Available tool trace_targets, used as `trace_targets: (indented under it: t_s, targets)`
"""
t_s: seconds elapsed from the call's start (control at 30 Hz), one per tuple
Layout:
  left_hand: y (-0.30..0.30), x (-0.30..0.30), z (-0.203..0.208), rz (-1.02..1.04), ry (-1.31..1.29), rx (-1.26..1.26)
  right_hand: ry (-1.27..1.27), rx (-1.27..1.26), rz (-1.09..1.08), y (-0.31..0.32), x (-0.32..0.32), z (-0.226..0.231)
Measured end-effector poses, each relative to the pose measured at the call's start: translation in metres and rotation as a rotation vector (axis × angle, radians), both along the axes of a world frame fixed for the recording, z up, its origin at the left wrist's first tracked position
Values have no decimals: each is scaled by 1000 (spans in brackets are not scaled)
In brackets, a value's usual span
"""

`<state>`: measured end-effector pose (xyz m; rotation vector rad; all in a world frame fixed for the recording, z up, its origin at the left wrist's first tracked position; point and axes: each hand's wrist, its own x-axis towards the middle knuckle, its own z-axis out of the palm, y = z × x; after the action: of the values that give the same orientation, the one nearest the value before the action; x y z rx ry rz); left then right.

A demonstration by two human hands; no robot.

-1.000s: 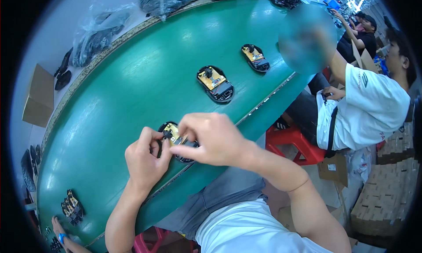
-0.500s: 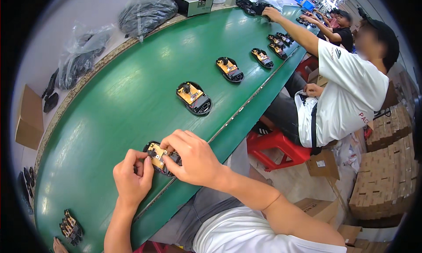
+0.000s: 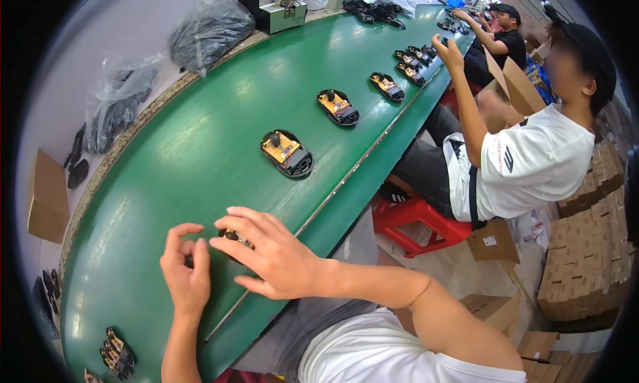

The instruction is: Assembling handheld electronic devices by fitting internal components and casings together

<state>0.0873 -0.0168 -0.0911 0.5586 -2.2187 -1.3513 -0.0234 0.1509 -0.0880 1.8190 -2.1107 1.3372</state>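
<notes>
Right hand (image 3: 276, 256): fingers spread, thumb set apart, extended over a partly covered open computer mouse (image 3: 233, 236). Contact between these fingers and the mouse cannot be determined. Left hand (image 3: 186, 276): fingers curled, thumb and index tip apart; a small dark part (image 3: 190, 261) shows in the hollow, but whether it is pinched cannot be determined. The covered mouse is located on the green counter (image 3: 166, 183), near the metal edge strip, between the two hands.

Beyond the hands, a row of mouse assemblies lies along the counter. Each of the nearest two, a front assembly (image 3: 287, 154) and a second assembly (image 3: 338, 108), consists of a black lower shell containing a tan circuit board with a raised black component. At the lower left, a cluster of similar assemblies (image 3: 117, 354) lies close together.

Containers along the far ledge: a large clear plastic bag (image 3: 213, 37) filled with dark items; a smaller clear plastic bag (image 3: 125, 87), also holding dark pieces; and a cardboard box (image 3: 48, 196), interior hidden. At the right, brown cartons (image 3: 589, 263) are stacked beyond a seated co-worker (image 3: 526, 163) on a red stool (image 3: 423, 226).
</notes>
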Motion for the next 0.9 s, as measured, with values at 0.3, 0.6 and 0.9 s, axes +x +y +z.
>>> trace_targets:
  t_s: [0.3, 0.6, 0.9]
  targets:
    - [44, 118, 115, 109, 196, -700, 276, 76, 851, -13, 79, -32]
    - [56, 99, 179, -375, 713, -880, 368, 267, 1115, -60, 108, -2]
    - [41, 62, 116, -85, 791, -849, 340, 428, 972, -89, 67, -10]
